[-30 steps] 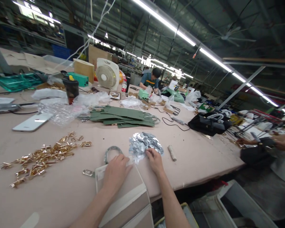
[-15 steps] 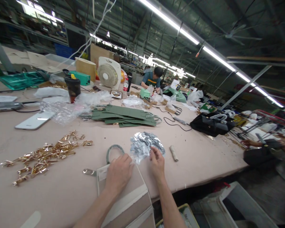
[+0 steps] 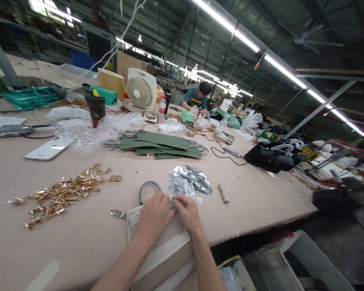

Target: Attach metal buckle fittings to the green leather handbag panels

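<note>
At the near edge of the table (image 3: 255,202), the pale-edged panel (image 3: 170,240) is still partly covered by the left hand (image 3: 154,213), its fingers held together; the right hand (image 3: 186,211) has been brought beside it from the silver plates (image 3: 189,180), fingertips bunched, though whether anything is pinched cannot be told. Farther off, the red label (image 3: 162,110) of a bottle (image 3: 162,105) is too small to be read.

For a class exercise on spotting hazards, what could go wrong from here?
The thin silvery metal plates lie loose just beyond the right hand, so a careless brush might scatter them. The beige panel seems to overhang the table, so it could slip if the left hand eased its grip.
</note>
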`<state>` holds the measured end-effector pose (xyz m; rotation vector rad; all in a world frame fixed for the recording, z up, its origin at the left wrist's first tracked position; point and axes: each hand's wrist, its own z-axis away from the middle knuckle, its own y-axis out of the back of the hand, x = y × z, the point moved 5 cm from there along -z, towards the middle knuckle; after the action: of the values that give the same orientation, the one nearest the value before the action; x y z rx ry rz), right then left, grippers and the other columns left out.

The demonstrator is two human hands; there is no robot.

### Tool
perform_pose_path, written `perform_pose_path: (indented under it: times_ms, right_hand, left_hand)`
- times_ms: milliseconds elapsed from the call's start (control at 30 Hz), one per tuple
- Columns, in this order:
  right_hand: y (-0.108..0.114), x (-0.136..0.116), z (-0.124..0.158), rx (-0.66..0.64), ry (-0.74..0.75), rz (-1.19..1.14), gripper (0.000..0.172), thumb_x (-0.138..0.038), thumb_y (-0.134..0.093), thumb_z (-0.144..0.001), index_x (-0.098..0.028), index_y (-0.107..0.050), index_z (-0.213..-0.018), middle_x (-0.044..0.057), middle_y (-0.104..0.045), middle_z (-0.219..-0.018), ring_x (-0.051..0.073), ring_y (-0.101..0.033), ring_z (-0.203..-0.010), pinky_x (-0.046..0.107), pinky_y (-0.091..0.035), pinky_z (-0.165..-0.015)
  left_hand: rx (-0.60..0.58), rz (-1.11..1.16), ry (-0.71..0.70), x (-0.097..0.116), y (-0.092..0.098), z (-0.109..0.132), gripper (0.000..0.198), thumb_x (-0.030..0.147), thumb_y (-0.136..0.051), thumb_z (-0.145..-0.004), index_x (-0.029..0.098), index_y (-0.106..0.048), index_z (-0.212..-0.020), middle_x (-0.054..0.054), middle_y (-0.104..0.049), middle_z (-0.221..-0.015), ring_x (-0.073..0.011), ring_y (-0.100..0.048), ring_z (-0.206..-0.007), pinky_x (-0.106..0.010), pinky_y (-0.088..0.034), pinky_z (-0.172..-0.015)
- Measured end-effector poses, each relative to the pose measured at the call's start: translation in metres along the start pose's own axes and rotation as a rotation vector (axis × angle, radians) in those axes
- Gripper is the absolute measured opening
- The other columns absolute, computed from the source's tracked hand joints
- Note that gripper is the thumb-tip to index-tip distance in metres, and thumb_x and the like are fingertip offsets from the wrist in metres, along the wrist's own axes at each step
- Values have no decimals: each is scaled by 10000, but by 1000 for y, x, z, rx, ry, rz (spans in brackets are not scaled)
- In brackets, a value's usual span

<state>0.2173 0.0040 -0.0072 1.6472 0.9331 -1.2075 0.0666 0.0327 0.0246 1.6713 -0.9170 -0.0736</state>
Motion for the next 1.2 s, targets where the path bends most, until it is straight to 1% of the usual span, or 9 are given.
perform_pose_path:
  times_ms: [233,433,533,600,667,767,900,1100,1200]
  right_hand:
    - [-7,-10,-3,-74,43,116,193,-278,-656,-872,-228,-815,-969,49,-784,-947,240,-701,-939,345,-550,-864]
    - [-9,-7,-3,38,85,199,143,-268,-720,-844,-217,-794,-955,45,-729,-970,206,-677,-911,301,-530,-823]
    - [-6,-7,0,91,97,171,185,-296,-732,-856,-217,-774,-1018,41,-719,-991,194,-672,-875,289,-531,-787]
    - [8,-6,3,205,105,137,222,-342,-682,-911,-220,-750,-1084,44,-718,-1027,191,-670,-871,291,-531,-786]
    - [33,-2,8,383,109,159,251,-386,-611,-964,-217,-732,-1105,57,-718,-1056,203,-669,-920,301,-526,-805]
    - [76,7,15,568,79,326,288,-415,-584,-971,-202,-732,-1096,86,-713,-1066,234,-659,-972,329,-517,-839]
    - [106,20,16,542,31,564,295,-396,-626,-927,-194,-753,-1102,99,-705,-1019,249,-653,-901,362,-510,-861]
    - [103,25,13,487,59,677,264,-386,-665,-882,-197,-773,-1032,102,-694,-984,253,-663,-843,355,-521,-816]
    - [101,24,15,491,52,658,295,-413,-666,-874,-186,-754,-1041,103,-708,-990,246,-664,-799,362,-523,-796]
  left_hand:
    - [19,29,4,-3,0,1,172,300,-646,-940,200,-638,-1079,-71,-604,-1025,-252,-624,-976,-370,-489,-863]
    - [23,22,-1,-4,-2,0,165,261,-655,-914,197,-631,-1065,-69,-606,-1023,-254,-632,-970,-368,-493,-862]
    - [40,18,-17,-4,-4,-1,155,298,-648,-925,205,-634,-1048,-63,-612,-1005,-257,-645,-946,-367,-506,-839]
    - [57,2,-32,-5,-6,-1,180,349,-646,-935,210,-638,-1050,-61,-615,-998,-262,-653,-925,-372,-513,-822]
    - [75,-12,-55,-6,-7,0,213,380,-643,-942,216,-636,-1077,-64,-622,-1014,-269,-656,-940,-382,-515,-834]
    - [81,-16,-89,-6,-8,1,217,382,-629,-955,222,-627,-1101,-68,-627,-1046,-277,-654,-987,-394,-509,-870]
    - [67,-11,-98,-6,-8,2,226,378,-622,-962,212,-622,-1117,-70,-622,-1053,-282,-650,-983,-413,-510,-865]
    - [55,79,-132,-10,-8,3,219,305,-650,-939,213,-628,-1136,-76,-636,-1070,-288,-647,-1009,-425,-535,-882]
    - [88,134,-192,-21,4,15,362,237,-704,-891,216,-602,-1238,-97,-644,-1219,-310,-619,-1149,-454,-542,-961]
